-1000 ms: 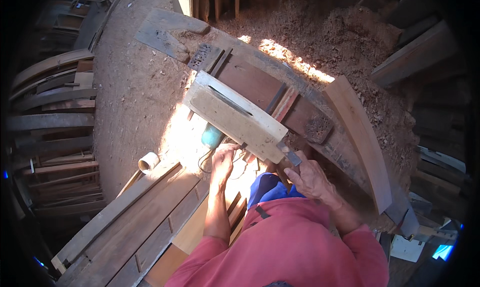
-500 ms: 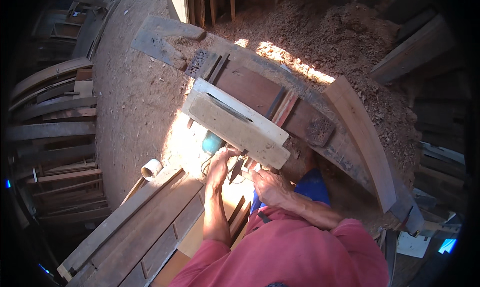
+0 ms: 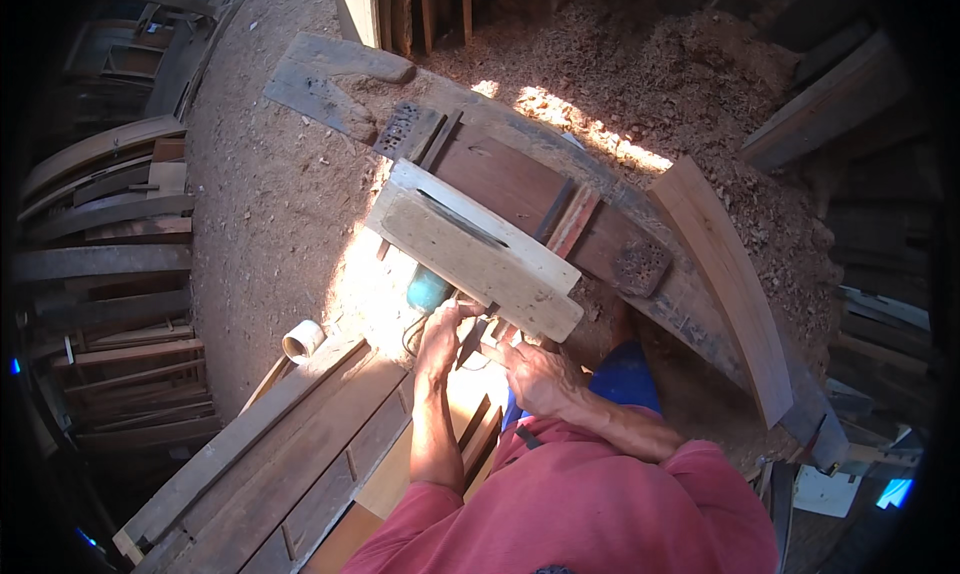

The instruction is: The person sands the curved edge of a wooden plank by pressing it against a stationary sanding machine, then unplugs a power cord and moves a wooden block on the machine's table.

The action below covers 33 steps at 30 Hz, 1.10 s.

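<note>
Both my hands are close together at the near edge of a slotted wooden board (image 3: 455,254), which lies slanting over a low bench (image 3: 235,86). My left hand (image 3: 438,336) is closed, thumb and fingers pinched by the board's edge; what they hold is hidden. Beside it, my right hand (image 3: 540,376) is closed around a small pale wooden piece (image 3: 492,348). Between the hands is a narrow dark pointed piece (image 3: 470,344); I cannot tell which hand holds it. A teal rounded tool body (image 3: 428,289) shows under the board, near my left hand.
A curved plank (image 3: 725,284) leans across the bench's right end. Long boards (image 3: 290,429) lie at lower left, with a pale cylinder (image 3: 303,341) by their far end. Shavings (image 3: 680,84) cover the ground beyond the bench; stacked timber (image 3: 110,264) lines the left.
The dark pointed piece between my hands has turned slightly and shows less. Both hands stay at almost the same place; the whole view has shifted a little.
</note>
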Each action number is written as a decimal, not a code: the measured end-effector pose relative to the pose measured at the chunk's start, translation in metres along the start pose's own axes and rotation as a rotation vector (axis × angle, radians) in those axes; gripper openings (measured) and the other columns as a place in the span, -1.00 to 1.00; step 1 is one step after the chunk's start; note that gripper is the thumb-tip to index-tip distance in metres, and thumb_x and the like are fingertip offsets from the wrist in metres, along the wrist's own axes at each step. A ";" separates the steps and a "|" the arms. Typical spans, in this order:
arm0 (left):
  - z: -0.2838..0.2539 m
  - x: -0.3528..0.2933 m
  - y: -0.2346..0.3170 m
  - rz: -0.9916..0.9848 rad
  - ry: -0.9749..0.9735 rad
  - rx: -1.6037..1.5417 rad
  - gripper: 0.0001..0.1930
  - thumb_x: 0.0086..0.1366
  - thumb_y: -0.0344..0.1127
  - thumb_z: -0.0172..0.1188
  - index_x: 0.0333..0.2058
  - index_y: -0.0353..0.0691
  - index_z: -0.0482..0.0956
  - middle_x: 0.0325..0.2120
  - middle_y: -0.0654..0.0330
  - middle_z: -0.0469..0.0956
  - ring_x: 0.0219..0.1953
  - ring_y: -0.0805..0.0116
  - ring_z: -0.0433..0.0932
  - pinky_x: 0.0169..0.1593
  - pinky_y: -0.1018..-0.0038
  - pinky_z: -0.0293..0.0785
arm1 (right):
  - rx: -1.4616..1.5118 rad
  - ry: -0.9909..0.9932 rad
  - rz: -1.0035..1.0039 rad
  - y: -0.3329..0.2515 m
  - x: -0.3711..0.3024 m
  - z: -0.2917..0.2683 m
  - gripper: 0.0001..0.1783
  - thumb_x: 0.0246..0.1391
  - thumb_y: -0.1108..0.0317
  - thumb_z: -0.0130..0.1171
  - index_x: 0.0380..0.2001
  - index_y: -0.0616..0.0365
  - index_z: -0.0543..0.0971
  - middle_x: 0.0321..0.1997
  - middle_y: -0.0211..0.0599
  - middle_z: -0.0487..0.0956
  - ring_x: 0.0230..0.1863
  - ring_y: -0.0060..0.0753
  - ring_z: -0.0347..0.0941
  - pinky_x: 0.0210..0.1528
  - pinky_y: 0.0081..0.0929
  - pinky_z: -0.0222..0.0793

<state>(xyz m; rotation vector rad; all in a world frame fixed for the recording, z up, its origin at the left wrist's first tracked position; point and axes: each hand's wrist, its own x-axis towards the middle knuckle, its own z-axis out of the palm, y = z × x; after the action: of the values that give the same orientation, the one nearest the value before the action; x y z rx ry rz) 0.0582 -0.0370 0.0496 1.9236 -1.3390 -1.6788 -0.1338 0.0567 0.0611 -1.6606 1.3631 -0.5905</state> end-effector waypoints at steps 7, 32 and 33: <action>0.000 -0.001 -0.001 0.015 -0.005 -0.002 -0.39 0.57 0.02 -0.26 -0.12 -0.33 0.71 -0.05 0.00 0.64 0.10 0.12 0.52 0.27 0.21 0.30 | -0.052 -0.080 0.083 0.003 0.000 0.004 -0.51 0.21 0.33 0.11 0.17 0.33 0.46 -0.23 0.08 0.58 -0.19 0.10 0.60 -0.19 -0.07 0.57; 0.000 -0.001 0.003 0.043 -0.034 -0.006 -0.43 0.56 -0.04 -0.26 -0.11 -0.36 0.69 -0.06 -0.01 0.65 0.08 0.14 0.53 0.26 0.22 0.31 | -0.022 0.027 0.039 0.004 -0.001 0.006 -0.58 0.20 0.38 0.09 0.09 0.36 0.49 -0.30 0.06 0.54 -0.29 0.07 0.58 -0.24 -0.07 0.52; 0.000 -0.001 0.002 0.049 -0.011 -0.002 -0.43 0.56 -0.04 -0.26 -0.11 -0.36 0.70 -0.08 0.00 0.66 0.07 0.14 0.54 0.25 0.23 0.31 | -0.028 0.022 0.040 0.002 -0.002 0.006 -0.60 0.20 0.37 0.10 0.07 0.34 0.50 -0.28 0.06 0.54 -0.29 0.08 0.58 -0.23 -0.07 0.52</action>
<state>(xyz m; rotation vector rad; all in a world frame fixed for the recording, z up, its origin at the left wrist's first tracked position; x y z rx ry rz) 0.0570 -0.0373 0.0512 1.8672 -1.3775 -1.6695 -0.1306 0.0607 0.0562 -1.6502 1.4232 -0.5708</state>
